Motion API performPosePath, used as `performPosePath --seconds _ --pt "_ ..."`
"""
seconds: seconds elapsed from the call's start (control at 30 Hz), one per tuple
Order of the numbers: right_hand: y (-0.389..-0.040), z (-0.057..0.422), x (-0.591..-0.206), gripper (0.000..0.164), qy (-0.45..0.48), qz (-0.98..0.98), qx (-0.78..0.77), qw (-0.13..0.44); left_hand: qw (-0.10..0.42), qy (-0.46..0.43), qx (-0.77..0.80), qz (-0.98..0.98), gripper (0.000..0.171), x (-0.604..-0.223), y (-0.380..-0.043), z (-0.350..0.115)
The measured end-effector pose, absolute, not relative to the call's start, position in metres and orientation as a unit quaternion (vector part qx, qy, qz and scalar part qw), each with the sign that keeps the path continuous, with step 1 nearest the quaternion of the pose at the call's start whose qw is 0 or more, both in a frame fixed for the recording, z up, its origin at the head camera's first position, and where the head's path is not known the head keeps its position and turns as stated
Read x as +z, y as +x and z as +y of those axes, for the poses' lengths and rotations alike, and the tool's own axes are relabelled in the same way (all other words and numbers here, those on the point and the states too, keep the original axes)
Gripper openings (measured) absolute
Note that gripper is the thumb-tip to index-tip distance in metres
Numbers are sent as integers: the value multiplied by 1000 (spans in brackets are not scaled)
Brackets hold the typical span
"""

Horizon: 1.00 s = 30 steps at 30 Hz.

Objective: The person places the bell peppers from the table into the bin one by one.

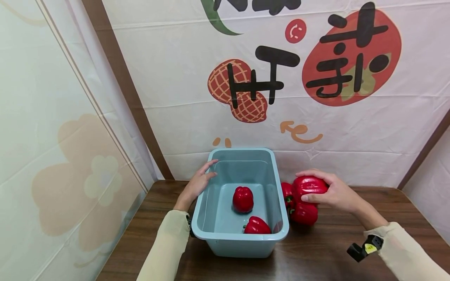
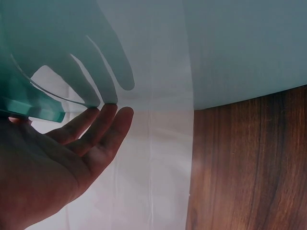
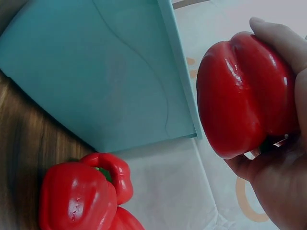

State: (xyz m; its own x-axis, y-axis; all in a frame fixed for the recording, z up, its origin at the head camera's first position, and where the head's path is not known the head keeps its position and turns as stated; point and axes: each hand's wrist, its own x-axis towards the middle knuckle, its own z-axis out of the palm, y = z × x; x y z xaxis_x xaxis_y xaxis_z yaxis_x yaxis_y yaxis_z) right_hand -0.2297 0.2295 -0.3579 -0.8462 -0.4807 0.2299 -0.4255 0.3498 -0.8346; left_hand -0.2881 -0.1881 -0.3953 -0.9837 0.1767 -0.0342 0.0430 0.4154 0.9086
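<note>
A light blue plastic basin (image 1: 242, 248) stands on the wooden table. My left hand (image 1: 198, 183) holds its left rim, the thumb over the inner side; in the left wrist view, other fingers of this hand (image 2: 72, 167) lie against the outer wall. Inside the basin are a red bell pepper (image 1: 243, 199) near the middle and another bell pepper (image 1: 257, 225) lying at the near end. Right of the basin, my right hand (image 1: 332, 193) grips a red bell pepper (image 3: 247, 96), raised above more bell peppers (image 3: 76, 199) on the table.
The basin's right wall (image 3: 96, 81) rises close beside the peppers on the table. A printed white cloth (image 1: 175, 128) hangs behind the table (image 1: 337, 249), and another cloth (image 1: 70, 156) hangs along the left side.
</note>
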Motion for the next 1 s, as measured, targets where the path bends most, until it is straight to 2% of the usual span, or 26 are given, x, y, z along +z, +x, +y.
performPosePath --seconds 1.0 --pt "-237 215 -347 63 -295 820 -489 28 77 61 546 832 51 -396 -291 -190"
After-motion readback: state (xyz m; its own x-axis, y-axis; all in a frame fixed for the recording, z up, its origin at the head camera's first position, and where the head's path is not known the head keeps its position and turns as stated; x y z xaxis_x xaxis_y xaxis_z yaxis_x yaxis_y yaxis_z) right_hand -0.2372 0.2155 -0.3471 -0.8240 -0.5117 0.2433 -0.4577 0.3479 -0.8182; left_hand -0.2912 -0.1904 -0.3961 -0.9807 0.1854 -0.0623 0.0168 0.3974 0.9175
